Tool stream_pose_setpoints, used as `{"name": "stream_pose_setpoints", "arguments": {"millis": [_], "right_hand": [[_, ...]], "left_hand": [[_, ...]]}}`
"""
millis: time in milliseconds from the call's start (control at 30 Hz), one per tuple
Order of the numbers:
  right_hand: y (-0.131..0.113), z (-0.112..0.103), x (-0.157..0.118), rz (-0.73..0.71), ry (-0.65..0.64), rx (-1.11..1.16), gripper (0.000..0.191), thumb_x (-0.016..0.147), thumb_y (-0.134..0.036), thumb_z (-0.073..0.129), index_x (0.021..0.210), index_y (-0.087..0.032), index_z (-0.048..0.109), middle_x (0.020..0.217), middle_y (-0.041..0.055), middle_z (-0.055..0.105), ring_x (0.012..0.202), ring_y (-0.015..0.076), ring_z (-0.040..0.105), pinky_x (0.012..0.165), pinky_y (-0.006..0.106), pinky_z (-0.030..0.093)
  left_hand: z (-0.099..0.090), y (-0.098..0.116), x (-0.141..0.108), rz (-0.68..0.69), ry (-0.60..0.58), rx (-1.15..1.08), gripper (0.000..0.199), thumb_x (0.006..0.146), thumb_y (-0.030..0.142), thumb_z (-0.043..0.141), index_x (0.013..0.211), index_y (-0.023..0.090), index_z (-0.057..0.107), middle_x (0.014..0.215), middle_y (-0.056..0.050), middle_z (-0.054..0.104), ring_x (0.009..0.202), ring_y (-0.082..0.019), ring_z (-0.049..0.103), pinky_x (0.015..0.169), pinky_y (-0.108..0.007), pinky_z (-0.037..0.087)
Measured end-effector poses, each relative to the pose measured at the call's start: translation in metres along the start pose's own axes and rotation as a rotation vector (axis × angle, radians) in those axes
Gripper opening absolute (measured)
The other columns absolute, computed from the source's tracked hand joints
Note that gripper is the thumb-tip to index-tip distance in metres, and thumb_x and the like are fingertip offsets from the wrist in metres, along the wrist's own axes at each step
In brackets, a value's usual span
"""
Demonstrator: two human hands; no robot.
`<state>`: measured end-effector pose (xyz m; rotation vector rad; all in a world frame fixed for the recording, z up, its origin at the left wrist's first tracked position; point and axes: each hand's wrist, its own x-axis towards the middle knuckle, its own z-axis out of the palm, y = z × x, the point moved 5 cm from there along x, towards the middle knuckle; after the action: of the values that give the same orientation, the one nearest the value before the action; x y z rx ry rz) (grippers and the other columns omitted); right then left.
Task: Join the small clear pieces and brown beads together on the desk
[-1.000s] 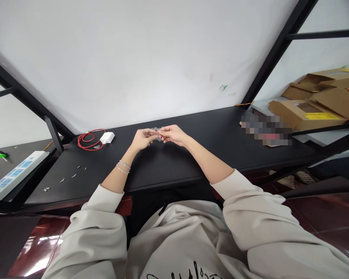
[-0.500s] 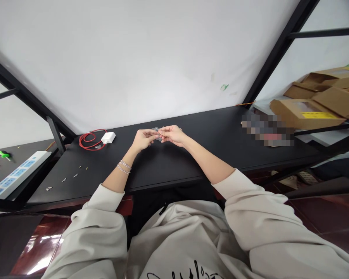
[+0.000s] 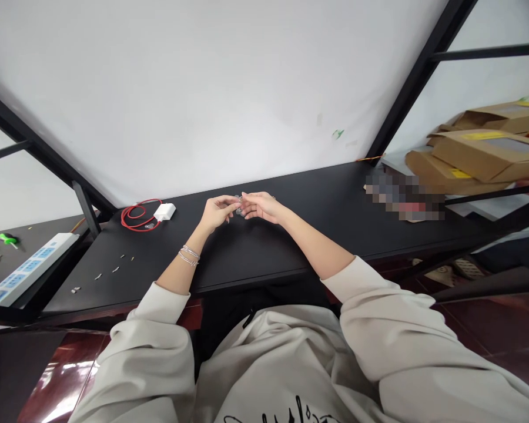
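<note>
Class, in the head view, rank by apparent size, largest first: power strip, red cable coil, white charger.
1. White power strip
2. Red cable coil
3. White charger

Camera distance may skew the strip's rank.

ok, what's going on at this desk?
A person is holding a small clear object between their left hand and right hand, just above a black desk. A red cable and white charger lie off to the left, with a few small bits nearer the desk's front edge. Cardboard boxes sit off to the right.
</note>
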<state>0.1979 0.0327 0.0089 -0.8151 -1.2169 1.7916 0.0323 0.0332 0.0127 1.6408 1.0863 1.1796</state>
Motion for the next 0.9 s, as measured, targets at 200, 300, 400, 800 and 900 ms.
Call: {"name": "stream_pose_setpoints", "arguments": {"millis": [200,300,400,800,900], "right_hand": [[0.009,0.005,0.003,0.022,-0.088,-0.028,0.043,0.097,-0.053,0.067,0.086,-0.012,0.074,0.083,0.0131,0.076,0.067,0.0175,0.072,0.059,0.027,0.062],[0.011,0.005,0.004,-0.006,-0.084,-0.051,0.044,0.096,-0.054,0.068,0.082,-0.012,0.073,0.075,0.0115,0.073,0.063,0.0167,0.069,0.056,0.026,0.061],[0.012,0.005,0.006,-0.035,-0.062,-0.092,0.045,0.095,-0.054,0.07,0.074,-0.013,0.07,0.063,0.0076,0.067,0.054,0.015,0.064,0.05,0.025,0.058],[0.018,0.008,0.011,-0.084,0.06,-0.117,0.048,0.088,-0.048,0.079,0.059,-0.017,0.056,0.044,-0.0046,0.047,0.033,0.0073,0.042,0.031,0.021,0.041],[0.019,0.008,0.011,-0.095,0.064,-0.121,0.048,0.087,-0.049,0.079,0.06,-0.018,0.055,0.043,-0.0056,0.046,0.032,0.0068,0.041,0.031,0.02,0.04]], "left_hand": [[0.002,0.002,-0.002,0.048,-0.003,0.018,0.042,0.071,0.05,0.088,0.094,0.017,0.079,0.075,-0.004,0.07,0.049,-0.008,0.051,0.041,-0.023,0.039],[0.004,0.005,-0.003,0.043,-0.024,0.025,0.041,0.07,0.05,0.088,0.093,0.017,0.078,0.074,-0.004,0.07,0.049,-0.009,0.052,0.041,-0.024,0.039],[0.006,0.005,-0.004,0.037,-0.035,0.029,0.041,0.069,0.048,0.088,0.093,0.016,0.077,0.071,-0.004,0.069,0.047,-0.009,0.051,0.041,-0.024,0.039],[0.01,0.005,-0.003,0.117,-0.071,0.054,0.04,0.071,0.051,0.087,0.087,0.016,0.078,0.071,-0.002,0.065,0.046,-0.008,0.05,0.04,-0.023,0.038],[0.01,0.005,-0.003,0.12,-0.069,0.059,0.039,0.072,0.051,0.087,0.085,0.016,0.078,0.072,-0.003,0.066,0.046,-0.008,0.05,0.04,-0.023,0.038]]}}
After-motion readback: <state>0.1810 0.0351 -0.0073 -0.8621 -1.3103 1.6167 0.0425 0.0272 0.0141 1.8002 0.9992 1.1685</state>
